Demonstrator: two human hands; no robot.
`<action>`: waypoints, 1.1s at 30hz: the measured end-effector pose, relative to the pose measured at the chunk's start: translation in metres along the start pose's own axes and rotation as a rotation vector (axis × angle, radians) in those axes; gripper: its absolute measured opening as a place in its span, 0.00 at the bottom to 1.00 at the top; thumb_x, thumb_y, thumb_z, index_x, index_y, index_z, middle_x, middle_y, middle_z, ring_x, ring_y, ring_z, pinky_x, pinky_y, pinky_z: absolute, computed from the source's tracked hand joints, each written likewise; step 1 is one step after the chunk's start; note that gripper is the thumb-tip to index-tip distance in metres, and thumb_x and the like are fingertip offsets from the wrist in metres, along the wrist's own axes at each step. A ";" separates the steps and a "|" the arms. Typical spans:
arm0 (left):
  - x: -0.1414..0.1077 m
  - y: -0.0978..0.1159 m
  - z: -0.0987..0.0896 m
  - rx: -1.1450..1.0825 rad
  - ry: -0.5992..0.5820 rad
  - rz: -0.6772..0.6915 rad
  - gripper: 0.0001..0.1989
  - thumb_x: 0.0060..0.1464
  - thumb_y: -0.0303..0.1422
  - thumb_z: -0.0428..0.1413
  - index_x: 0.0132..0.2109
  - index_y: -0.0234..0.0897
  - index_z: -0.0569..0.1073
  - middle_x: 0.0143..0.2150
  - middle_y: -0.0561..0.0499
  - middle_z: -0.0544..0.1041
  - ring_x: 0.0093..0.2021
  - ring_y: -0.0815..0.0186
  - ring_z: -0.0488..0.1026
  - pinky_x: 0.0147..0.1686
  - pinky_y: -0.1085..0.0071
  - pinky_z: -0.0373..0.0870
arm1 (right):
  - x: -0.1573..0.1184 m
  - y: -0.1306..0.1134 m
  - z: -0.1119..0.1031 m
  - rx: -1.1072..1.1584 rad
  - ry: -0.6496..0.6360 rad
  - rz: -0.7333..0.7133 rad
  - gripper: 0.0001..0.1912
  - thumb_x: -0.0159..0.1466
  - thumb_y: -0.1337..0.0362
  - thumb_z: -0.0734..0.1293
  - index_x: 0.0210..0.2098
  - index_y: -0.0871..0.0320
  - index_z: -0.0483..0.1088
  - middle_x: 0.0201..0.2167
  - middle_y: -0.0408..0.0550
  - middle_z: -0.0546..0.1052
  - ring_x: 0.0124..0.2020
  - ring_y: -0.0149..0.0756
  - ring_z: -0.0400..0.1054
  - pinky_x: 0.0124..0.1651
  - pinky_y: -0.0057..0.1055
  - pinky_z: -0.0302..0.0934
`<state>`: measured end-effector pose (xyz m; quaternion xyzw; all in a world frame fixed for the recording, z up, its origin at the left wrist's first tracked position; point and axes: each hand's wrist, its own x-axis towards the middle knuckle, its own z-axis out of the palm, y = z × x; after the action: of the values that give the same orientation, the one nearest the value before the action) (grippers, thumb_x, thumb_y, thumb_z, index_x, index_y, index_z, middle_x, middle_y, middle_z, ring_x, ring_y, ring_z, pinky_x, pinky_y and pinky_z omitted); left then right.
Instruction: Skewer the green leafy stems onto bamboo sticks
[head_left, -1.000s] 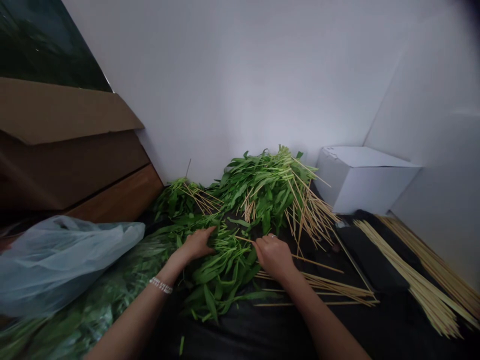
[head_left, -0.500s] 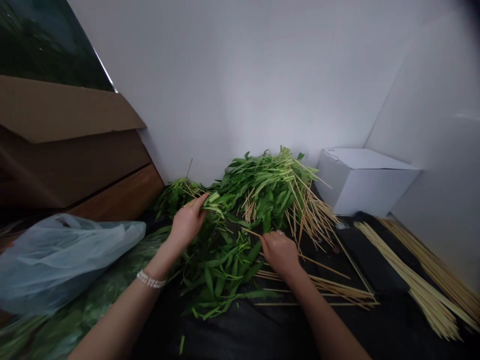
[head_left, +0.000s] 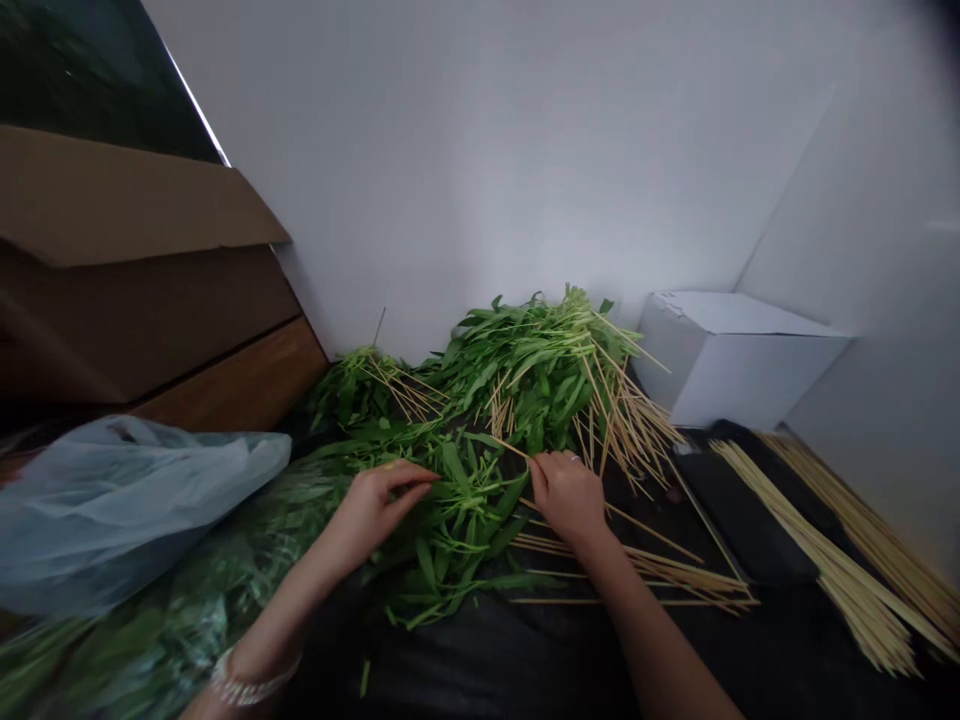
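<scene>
A brown cardboard box, its flap jutting outward, stands at the left by a white wall; a white box sits at the right, near a flat black object.

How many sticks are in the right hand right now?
1: a thin stick gripped in the right hand, one end jutting out on the thumb side, near the greens. More may be hidden inside the grip.

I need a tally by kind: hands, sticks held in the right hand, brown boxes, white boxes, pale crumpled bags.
Hands: 2 (left hand, right hand)
Held stick: 1
Brown box: 1
White box: 1
Pale bag: 1
Total: 6
</scene>
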<state>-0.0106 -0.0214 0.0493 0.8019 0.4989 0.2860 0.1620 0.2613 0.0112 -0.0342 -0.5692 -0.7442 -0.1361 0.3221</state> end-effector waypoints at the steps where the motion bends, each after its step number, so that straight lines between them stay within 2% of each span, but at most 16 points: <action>1: 0.004 0.003 0.008 0.015 -0.029 0.030 0.10 0.58 0.35 0.54 0.41 0.40 0.80 0.39 0.48 0.80 0.39 0.62 0.76 0.41 0.69 0.70 | 0.000 0.000 -0.001 0.009 0.023 0.003 0.15 0.69 0.62 0.59 0.29 0.57 0.72 0.27 0.46 0.74 0.34 0.35 0.65 0.36 0.29 0.49; 3: 0.010 0.007 0.026 0.105 -0.082 0.084 0.09 0.58 0.33 0.55 0.40 0.40 0.80 0.38 0.48 0.79 0.39 0.62 0.75 0.41 0.69 0.68 | 0.001 0.002 -0.003 0.031 0.077 0.007 0.15 0.69 0.63 0.59 0.30 0.57 0.73 0.26 0.46 0.74 0.34 0.34 0.65 0.37 0.29 0.49; 7: 0.014 0.005 0.056 0.439 -0.125 0.123 0.05 0.53 0.32 0.60 0.37 0.39 0.80 0.37 0.45 0.77 0.42 0.56 0.71 0.42 0.63 0.66 | 0.002 0.003 -0.005 0.099 0.195 -0.015 0.15 0.70 0.63 0.58 0.35 0.58 0.74 0.27 0.47 0.75 0.33 0.34 0.65 0.39 0.28 0.52; 10: 0.015 -0.002 0.064 0.564 -0.148 0.117 0.06 0.50 0.30 0.61 0.38 0.39 0.79 0.39 0.44 0.76 0.44 0.52 0.70 0.41 0.60 0.65 | 0.002 0.000 -0.006 0.142 0.237 -0.033 0.14 0.70 0.63 0.59 0.38 0.59 0.75 0.27 0.47 0.75 0.34 0.34 0.65 0.40 0.28 0.54; 12: 0.018 -0.006 0.065 0.532 -0.143 0.122 0.05 0.51 0.29 0.61 0.36 0.39 0.79 0.38 0.44 0.76 0.44 0.53 0.70 0.41 0.60 0.64 | 0.001 -0.004 -0.007 0.163 0.237 -0.046 0.13 0.69 0.63 0.59 0.40 0.60 0.74 0.28 0.48 0.75 0.35 0.35 0.65 0.41 0.29 0.55; 15: 0.026 -0.014 0.061 0.276 -0.043 0.091 0.06 0.54 0.32 0.58 0.38 0.39 0.79 0.39 0.46 0.77 0.43 0.57 0.71 0.44 0.62 0.64 | 0.000 -0.010 -0.009 0.193 0.227 -0.070 0.13 0.69 0.65 0.59 0.44 0.62 0.74 0.30 0.49 0.75 0.37 0.36 0.66 0.42 0.30 0.57; 17: 0.035 -0.019 0.059 0.002 0.064 -0.009 0.08 0.56 0.35 0.57 0.41 0.38 0.79 0.39 0.46 0.79 0.41 0.59 0.73 0.43 0.65 0.66 | -0.001 -0.015 -0.009 0.205 0.223 -0.085 0.14 0.70 0.65 0.58 0.46 0.63 0.73 0.31 0.50 0.75 0.38 0.37 0.66 0.43 0.30 0.58; 20: 0.043 -0.025 0.063 -0.419 0.163 -0.176 0.11 0.53 0.38 0.59 0.40 0.36 0.77 0.36 0.48 0.80 0.36 0.62 0.75 0.38 0.68 0.68 | -0.004 -0.020 -0.006 0.204 0.205 -0.138 0.16 0.70 0.66 0.56 0.49 0.64 0.72 0.31 0.50 0.75 0.36 0.36 0.67 0.40 0.29 0.58; 23: 0.044 -0.028 0.072 -0.714 0.216 -0.245 0.13 0.48 0.39 0.63 0.38 0.36 0.76 0.33 0.50 0.80 0.33 0.64 0.75 0.36 0.70 0.69 | -0.008 -0.025 -0.001 0.176 0.131 -0.213 0.16 0.70 0.67 0.56 0.52 0.63 0.70 0.29 0.47 0.74 0.31 0.32 0.68 0.34 0.28 0.56; 28: 0.034 -0.034 0.084 -0.980 0.261 -0.341 0.20 0.45 0.39 0.66 0.45 0.35 0.76 0.35 0.48 0.82 0.34 0.65 0.76 0.40 0.69 0.71 | -0.013 -0.029 0.007 0.093 -0.026 -0.245 0.17 0.69 0.68 0.57 0.54 0.59 0.69 0.28 0.44 0.74 0.27 0.31 0.67 0.30 0.28 0.52; 33: 0.028 -0.040 0.083 -1.011 0.227 -0.366 0.20 0.47 0.40 0.65 0.46 0.35 0.78 0.36 0.47 0.82 0.33 0.66 0.76 0.38 0.70 0.70 | -0.015 -0.031 0.008 0.063 -0.117 -0.208 0.17 0.69 0.67 0.58 0.54 0.55 0.70 0.29 0.44 0.74 0.28 0.31 0.68 0.30 0.28 0.51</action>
<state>0.0220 0.0242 -0.0290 0.4885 0.4449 0.5420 0.5194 0.2314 -0.0052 -0.0444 -0.4856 -0.8206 -0.1117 0.2799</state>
